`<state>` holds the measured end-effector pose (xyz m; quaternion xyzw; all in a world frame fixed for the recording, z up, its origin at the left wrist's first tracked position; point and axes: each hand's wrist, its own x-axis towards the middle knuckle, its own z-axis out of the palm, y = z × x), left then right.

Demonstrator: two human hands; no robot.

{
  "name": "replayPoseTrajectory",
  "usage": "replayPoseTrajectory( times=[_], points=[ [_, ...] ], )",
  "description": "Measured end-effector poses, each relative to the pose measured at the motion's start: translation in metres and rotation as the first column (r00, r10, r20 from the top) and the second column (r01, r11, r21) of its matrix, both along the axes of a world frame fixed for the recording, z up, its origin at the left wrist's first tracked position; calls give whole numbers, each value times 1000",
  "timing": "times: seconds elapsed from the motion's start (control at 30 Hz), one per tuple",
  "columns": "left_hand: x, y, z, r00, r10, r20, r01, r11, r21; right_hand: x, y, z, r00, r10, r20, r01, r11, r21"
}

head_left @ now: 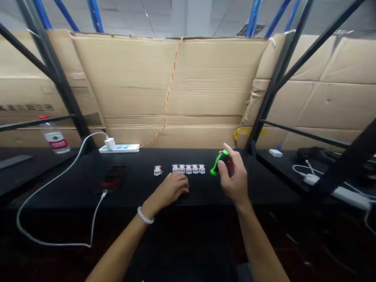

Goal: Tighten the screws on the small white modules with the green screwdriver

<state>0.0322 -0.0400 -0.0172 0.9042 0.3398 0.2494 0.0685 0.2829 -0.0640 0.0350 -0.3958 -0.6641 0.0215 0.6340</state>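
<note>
In my right hand (236, 178) is a green and black screwdriver (221, 161), gripped by its handle, with its thin shaft pointing down and left over the table. My left hand (173, 186) rests low on the black table (199, 196), its fingers curled; what they hold, if anything, is hidden. Just beyond it stands a row of several small white and purple parts (188, 169), set close side by side. One similar small part (158, 170) sits apart to their left.
A dark phone-like device (113, 182) with a white cable (22, 213) lies at the left. A white power strip (126, 148) is at the back, near a water bottle (55, 137). Cardboard (205, 86) and metal posts (272, 82) bound the table.
</note>
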Motion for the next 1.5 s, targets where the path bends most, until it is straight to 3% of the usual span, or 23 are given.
replayPoseTrajectory(
  times=[0.4, 0.63, 0.93, 1.13, 1.33, 1.5],
  points=[
    [2, -4, 3, 999, 49, -15, -49, 999, -2, 1, 0, 0, 1000, 21, 9, -21, 1000, 14],
    [11, -9, 1, 993, 36, 117, -35, 999, -11, 1, 0, 2, 1000, 23, 8, -24, 1000, 12],
    [32, -9, -18, 964, 218, 150, -212, 976, -52, 2, 0, 2, 999, 30, 20, -30, 999, 16],
    [12, -4, -5, 956, 140, 259, -124, 989, -76, 1, 5, -4, 998, 45, -36, -45, 999, -2],
    [-5, 2, 2, 970, 105, 218, -81, 990, -112, -1, 8, -8, 997, 72, -32, -73, 997, -12],
    [-17, 4, 2, 988, -11, 157, 48, 971, -233, -4, 13, -11, 987, 137, -79, -140, 990, -28]
  ],
)
